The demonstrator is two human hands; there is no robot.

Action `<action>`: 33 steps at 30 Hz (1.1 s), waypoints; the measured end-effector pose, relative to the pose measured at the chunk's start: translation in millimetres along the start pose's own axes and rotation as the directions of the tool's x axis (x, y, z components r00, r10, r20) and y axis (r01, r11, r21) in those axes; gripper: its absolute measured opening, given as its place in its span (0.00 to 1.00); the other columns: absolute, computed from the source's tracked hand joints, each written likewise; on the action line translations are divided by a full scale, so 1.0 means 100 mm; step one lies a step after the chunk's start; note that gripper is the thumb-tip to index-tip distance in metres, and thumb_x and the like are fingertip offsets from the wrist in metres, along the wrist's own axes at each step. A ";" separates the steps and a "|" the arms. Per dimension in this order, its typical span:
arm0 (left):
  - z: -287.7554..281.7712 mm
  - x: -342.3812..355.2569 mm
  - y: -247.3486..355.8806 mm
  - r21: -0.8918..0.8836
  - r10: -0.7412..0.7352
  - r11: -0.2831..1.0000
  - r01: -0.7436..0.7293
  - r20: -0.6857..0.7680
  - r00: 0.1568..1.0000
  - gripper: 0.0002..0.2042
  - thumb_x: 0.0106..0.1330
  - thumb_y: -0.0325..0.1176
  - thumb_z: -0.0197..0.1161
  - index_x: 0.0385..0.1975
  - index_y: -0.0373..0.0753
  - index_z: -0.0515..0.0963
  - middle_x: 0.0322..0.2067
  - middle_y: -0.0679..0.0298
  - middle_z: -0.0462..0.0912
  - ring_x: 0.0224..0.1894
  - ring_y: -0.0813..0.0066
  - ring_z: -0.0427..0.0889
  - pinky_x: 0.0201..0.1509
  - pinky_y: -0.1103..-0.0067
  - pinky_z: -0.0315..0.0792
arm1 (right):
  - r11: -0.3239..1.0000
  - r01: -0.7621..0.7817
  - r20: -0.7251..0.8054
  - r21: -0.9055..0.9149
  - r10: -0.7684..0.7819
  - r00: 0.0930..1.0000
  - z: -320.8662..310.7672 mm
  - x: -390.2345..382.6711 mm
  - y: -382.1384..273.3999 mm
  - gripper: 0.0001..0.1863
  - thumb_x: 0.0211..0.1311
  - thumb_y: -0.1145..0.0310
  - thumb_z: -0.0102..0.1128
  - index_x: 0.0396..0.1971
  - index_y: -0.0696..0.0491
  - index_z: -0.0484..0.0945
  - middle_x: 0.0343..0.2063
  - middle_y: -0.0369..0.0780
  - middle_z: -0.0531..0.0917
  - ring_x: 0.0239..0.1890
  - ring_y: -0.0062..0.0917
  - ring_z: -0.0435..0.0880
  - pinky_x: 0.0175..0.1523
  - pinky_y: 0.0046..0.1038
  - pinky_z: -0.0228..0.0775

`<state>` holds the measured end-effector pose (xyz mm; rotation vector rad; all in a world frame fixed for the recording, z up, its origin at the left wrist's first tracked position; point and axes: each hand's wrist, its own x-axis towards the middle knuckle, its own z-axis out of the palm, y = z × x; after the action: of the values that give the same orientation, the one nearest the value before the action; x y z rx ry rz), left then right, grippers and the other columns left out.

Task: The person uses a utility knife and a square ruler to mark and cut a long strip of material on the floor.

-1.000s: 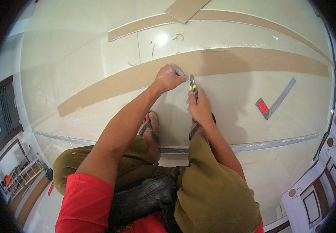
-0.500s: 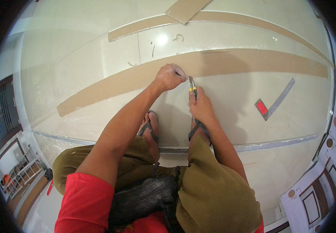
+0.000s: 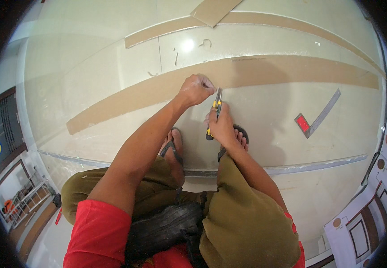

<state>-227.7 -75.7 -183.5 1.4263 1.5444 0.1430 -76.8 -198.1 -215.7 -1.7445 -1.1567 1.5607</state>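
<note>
A yellow and black utility knife (image 3: 217, 105) is gripped in my right hand (image 3: 221, 124), its blade pointing away from me. The blade tip is close to the fingertips of my left hand (image 3: 198, 88), which are pinched together. What those fingers hold, if anything, is too small to make out. Beneath my left hand lies a long brown board strip (image 3: 265, 70), stretching across the floor from left to right. Part of the strip's near edge is hidden by that hand.
A try square with a red handle (image 3: 302, 122) lies at right. Beyond the strip are a narrower brown strip (image 3: 282, 23), a brown offcut (image 3: 213, 11) across it, and a few thin curled scraps (image 3: 207, 43). A pale metal-looking strip (image 3: 318, 165) runs near my feet.
My right hand has shifted slightly left and toward me, turning so more of the knife's handle shows. My left hand stays nearly in place.
</note>
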 end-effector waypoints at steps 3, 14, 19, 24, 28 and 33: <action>0.01 0.00 -0.01 -0.020 0.009 1.000 -0.010 -0.012 1.000 0.10 0.62 0.37 0.74 0.34 0.35 0.90 0.32 0.58 0.92 0.36 0.71 0.90 0.45 0.72 0.83 | 0.999 0.012 0.004 -0.031 -0.012 1.000 -0.02 0.02 -0.07 0.14 0.77 0.67 0.55 0.50 0.61 0.67 0.33 0.56 0.84 0.38 0.54 0.87 0.46 0.55 0.74; 0.01 -0.01 0.01 -0.027 -0.039 0.999 0.038 -0.038 0.999 0.10 0.61 0.36 0.76 0.31 0.34 0.89 0.29 0.58 0.90 0.32 0.74 0.88 0.41 0.73 0.82 | 0.901 0.060 0.046 -0.429 -0.045 0.998 -0.46 0.07 -0.38 0.19 0.78 0.59 0.54 0.56 0.58 0.70 0.39 0.61 0.85 0.42 0.63 0.84 0.49 0.62 0.73; 0.01 0.00 0.01 -0.055 -0.030 0.998 0.028 -0.032 0.999 0.10 0.60 0.36 0.76 0.30 0.34 0.89 0.28 0.59 0.90 0.31 0.75 0.87 0.40 0.73 0.81 | 0.877 0.085 0.086 -0.474 -0.050 0.995 -0.50 0.07 -0.37 0.17 0.77 0.60 0.55 0.52 0.59 0.70 0.36 0.61 0.85 0.39 0.64 0.84 0.47 0.62 0.74; 0.01 0.00 0.01 -0.045 0.015 0.999 -0.017 -0.041 0.999 0.10 0.61 0.36 0.74 0.30 0.34 0.88 0.26 0.59 0.88 0.30 0.74 0.86 0.40 0.73 0.80 | 0.876 0.068 0.036 -0.478 -0.058 0.998 -0.32 0.02 -0.33 0.16 0.77 0.62 0.54 0.51 0.60 0.67 0.32 0.61 0.85 0.37 0.65 0.84 0.46 0.62 0.75; 0.02 0.00 0.01 -0.036 0.012 0.999 -0.012 -0.016 1.000 0.10 0.62 0.36 0.71 0.29 0.34 0.87 0.25 0.60 0.87 0.29 0.75 0.84 0.39 0.72 0.80 | 0.910 0.048 0.015 -0.411 -0.046 0.999 -0.17 0.00 -0.30 0.16 0.77 0.65 0.54 0.51 0.61 0.65 0.30 0.62 0.84 0.36 0.66 0.84 0.44 0.63 0.73; 0.06 -0.01 -0.01 -0.061 -0.010 0.998 0.008 -0.026 1.000 0.10 0.62 0.36 0.70 0.29 0.34 0.87 0.24 0.61 0.86 0.28 0.76 0.82 0.37 0.73 0.78 | 0.912 0.039 0.030 -0.408 -0.030 0.999 -0.13 0.01 -0.30 0.16 0.77 0.68 0.54 0.52 0.62 0.62 0.30 0.64 0.83 0.36 0.68 0.83 0.43 0.64 0.71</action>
<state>-224.5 -80.2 -186.3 1.3746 1.5550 0.2024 -71.4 -180.2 -188.3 -1.9528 -1.6093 1.3902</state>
